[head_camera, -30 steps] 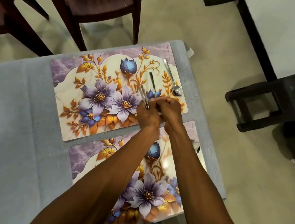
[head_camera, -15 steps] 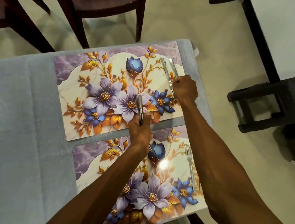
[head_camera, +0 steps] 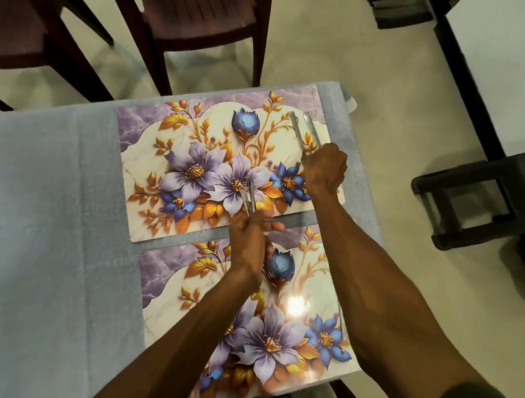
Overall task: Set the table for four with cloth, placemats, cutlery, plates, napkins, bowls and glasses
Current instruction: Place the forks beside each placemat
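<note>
Up near the table's far right corner, the right hand (head_camera: 324, 171) curls round two pieces of cutlery (head_camera: 304, 129), their handles lying along the right edge of the far placemat (head_camera: 161, 216). The left hand (head_camera: 247, 241) grips a small bunch of cutlery (head_camera: 250, 198) (which pieces, I cannot tell) over that mat's near edge, above the strip of grey cloth (head_camera: 40, 231) between it and the near placemat (head_camera: 298, 309). Wide bare cloth lies to the left. Two chairs (head_camera: 196, 3) stand beyond the far edge and a dark stool (head_camera: 505, 194) to the right, with floor between.
</note>
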